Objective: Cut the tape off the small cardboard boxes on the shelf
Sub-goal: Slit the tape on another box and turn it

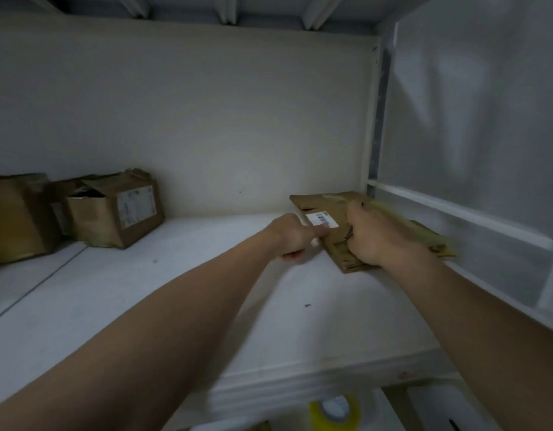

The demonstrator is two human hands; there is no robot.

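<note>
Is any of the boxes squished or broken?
Yes. The box on the left of the shelf, the one with the label, has bent, crumpled flaps standing open on top. On the right, a piece of cardboard lies squashed flat.

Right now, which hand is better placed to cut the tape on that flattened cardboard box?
Right, probably. The right hand grips a thin dark tool with its tip on the flattened cardboard box. The left hand only presses a finger by the white label, steadying it.
</note>
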